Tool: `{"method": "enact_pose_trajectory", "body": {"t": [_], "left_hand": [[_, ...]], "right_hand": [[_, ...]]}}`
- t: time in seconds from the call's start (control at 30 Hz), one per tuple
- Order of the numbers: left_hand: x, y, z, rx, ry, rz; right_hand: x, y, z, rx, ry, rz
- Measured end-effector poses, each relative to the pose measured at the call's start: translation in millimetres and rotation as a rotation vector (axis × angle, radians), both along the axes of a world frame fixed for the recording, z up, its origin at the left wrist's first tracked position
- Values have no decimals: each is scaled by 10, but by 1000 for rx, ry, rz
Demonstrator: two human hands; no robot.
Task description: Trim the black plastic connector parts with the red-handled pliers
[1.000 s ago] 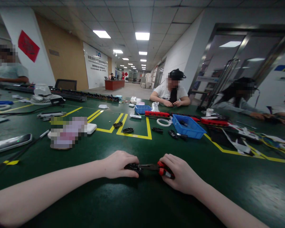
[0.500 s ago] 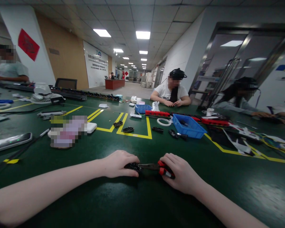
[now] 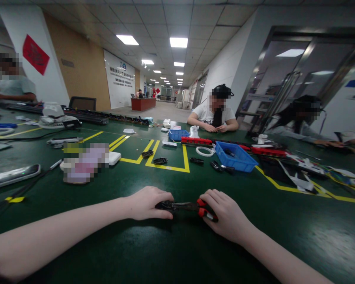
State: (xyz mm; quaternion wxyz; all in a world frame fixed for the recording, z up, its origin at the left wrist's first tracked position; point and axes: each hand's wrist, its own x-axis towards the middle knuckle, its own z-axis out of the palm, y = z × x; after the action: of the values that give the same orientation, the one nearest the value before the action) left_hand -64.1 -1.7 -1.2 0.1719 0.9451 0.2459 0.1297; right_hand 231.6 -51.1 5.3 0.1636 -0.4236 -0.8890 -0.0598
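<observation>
My left hand (image 3: 150, 203) is closed around a small black plastic part (image 3: 165, 205), gripping it between thumb and fingers just above the green table (image 3: 112, 252). Wrapped in my right hand (image 3: 225, 213) is a pair of pliers (image 3: 201, 208) with red and black handles. The long metal jaws point left and meet the right end of the black part; whether they clamp it cannot be made out. Similar black parts (image 3: 160, 161) lie farther back, around the yellow tape marks.
A blue bin (image 3: 236, 158) holding dark pieces stands right of centre, beside a white ring (image 3: 204, 151). To the left lie a pixelated pinkish object (image 3: 85, 163), a white case (image 3: 114, 158) and a silver device (image 3: 14, 176). A co-worker (image 3: 214, 112) sits across the table.
The pliers' jaws look slightly lower and more level against the black part. Both hands stay in nearly the same place with the same holds.
</observation>
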Motion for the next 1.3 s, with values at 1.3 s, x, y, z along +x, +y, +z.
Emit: {"method": "enact_pose_trajectory", "body": {"t": [1.3], "left_hand": [[-8,11,-24,1,10,-17]], "right_hand": [[-22,33,58,-73,-14,40]]}}
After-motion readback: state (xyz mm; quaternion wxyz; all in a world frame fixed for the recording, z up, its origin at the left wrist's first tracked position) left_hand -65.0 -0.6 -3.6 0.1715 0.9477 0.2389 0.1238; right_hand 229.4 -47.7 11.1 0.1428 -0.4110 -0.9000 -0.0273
